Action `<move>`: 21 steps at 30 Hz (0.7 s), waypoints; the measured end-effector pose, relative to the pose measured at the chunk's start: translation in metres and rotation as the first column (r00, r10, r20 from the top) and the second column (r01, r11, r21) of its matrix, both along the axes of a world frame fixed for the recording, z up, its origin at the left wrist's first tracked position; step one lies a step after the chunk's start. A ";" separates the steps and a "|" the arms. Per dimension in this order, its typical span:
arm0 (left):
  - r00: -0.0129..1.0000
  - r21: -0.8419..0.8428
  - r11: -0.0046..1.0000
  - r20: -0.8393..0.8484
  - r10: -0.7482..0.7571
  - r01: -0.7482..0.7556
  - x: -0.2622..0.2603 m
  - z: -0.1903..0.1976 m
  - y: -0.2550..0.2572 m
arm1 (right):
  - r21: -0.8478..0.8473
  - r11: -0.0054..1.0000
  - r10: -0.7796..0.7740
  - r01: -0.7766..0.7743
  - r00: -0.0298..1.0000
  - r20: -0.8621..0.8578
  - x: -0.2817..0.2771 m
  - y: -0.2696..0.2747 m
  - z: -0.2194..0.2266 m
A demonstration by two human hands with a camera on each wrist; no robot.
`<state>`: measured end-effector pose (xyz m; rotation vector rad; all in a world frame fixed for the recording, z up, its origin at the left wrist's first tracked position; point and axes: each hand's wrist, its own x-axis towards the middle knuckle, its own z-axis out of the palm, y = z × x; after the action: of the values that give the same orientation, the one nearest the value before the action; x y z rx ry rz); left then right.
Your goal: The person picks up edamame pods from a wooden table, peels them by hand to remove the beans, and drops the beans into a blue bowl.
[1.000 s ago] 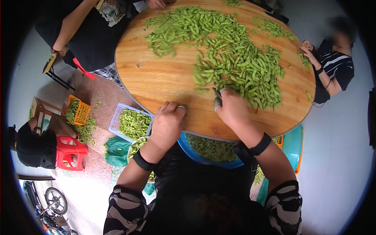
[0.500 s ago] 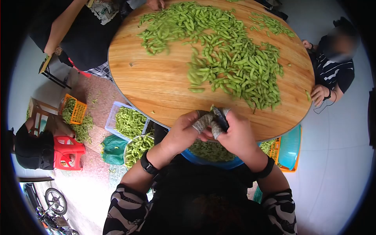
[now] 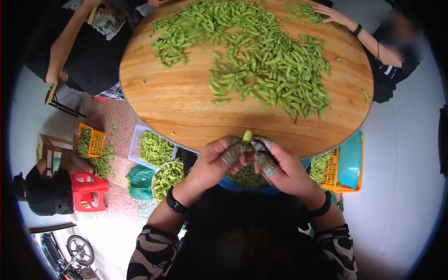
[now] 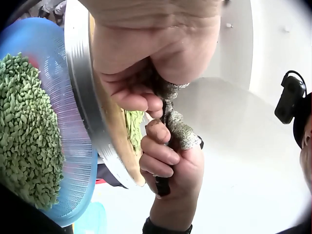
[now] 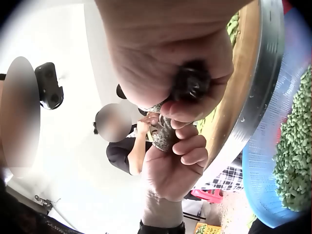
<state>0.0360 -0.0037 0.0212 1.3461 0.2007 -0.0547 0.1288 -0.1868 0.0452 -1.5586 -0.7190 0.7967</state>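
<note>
My left hand [image 3: 210, 161] pinches a green edamame pod [image 3: 247, 136] that stands upright between the fingertips. In my right hand [image 3: 291, 175] is a small tool with a black handle [image 4: 162, 186], its end poking out of the palm in the left wrist view. What its working end looks like is hidden by the fingers. Both hands meet over the near table edge, thumbs and some fingers wrapped in grey covers [image 3: 266, 163]. A blue mesh basin [image 4: 73, 163] with shelled green beans [image 4: 29, 131] sits below the hands.
A heap of pods [image 3: 275, 65] spreads over the round wooden table [image 3: 163, 107]. Left of my lap stand a pale crate [image 3: 135, 144] and a bowl of pods [image 3: 168, 179]. An orange crate [image 3: 331, 172] is at the right. Other people sit around the table.
My right hand has come back from the pod heap, and my left has lifted off the table edge to meet it. A pod now shows in the left fingers. The person at right reaches out.
</note>
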 end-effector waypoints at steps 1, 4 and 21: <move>1.000 0.004 1.000 -0.001 -0.005 0.005 -0.001 -0.002 -0.002 | -0.030 0.999 0.023 -0.023 1.000 0.005 0.001 -0.002 -0.002; 0.999 0.040 0.998 0.013 -0.040 0.040 -0.003 -0.006 -0.004 | -0.065 0.998 0.018 -0.017 1.000 0.023 0.001 -0.005 -0.006; 0.942 0.475 0.879 0.274 -0.192 0.041 -0.015 0.003 -0.008 | 0.007 0.994 0.089 -0.105 0.803 -0.589 -0.004 -0.017 -0.016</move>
<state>0.0214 -0.0119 0.0243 1.8253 -0.1538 0.1138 0.1248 -0.2039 0.0292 -1.1943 -0.3248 1.2963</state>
